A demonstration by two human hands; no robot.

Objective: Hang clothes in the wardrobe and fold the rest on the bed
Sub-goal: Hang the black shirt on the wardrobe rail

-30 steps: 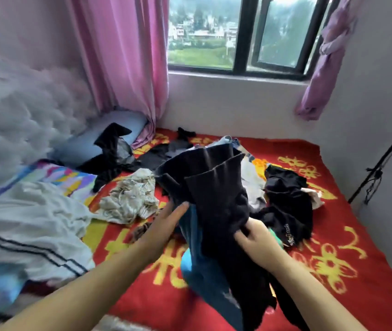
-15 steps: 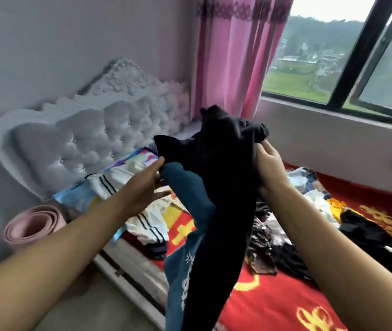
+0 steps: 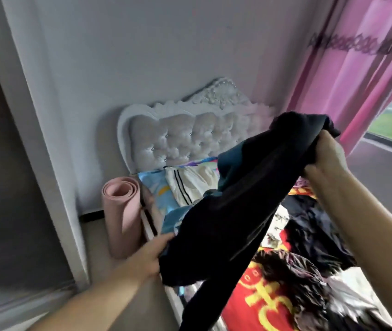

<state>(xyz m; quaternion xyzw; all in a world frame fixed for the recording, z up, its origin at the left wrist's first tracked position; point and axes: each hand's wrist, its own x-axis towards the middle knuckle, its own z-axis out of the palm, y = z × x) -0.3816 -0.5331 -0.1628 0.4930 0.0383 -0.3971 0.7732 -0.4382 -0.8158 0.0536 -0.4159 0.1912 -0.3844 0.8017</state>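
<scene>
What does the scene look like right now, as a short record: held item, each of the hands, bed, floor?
held item: dark black-and-teal garment, lifted off the bed
left hand: grips its lower edge
right hand: grips its upper end, raised higher
bed: red blanket with yellow pattern, loose clothes piled on it; white tufted headboard
floor: rolled pink mat upright beside the bed

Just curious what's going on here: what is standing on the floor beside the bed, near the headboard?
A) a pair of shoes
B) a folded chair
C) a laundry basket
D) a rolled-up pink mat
D: a rolled-up pink mat stands upright on the floor, right beside the bed's white tufted headboard; no basket, shoes or chair show there.
</scene>
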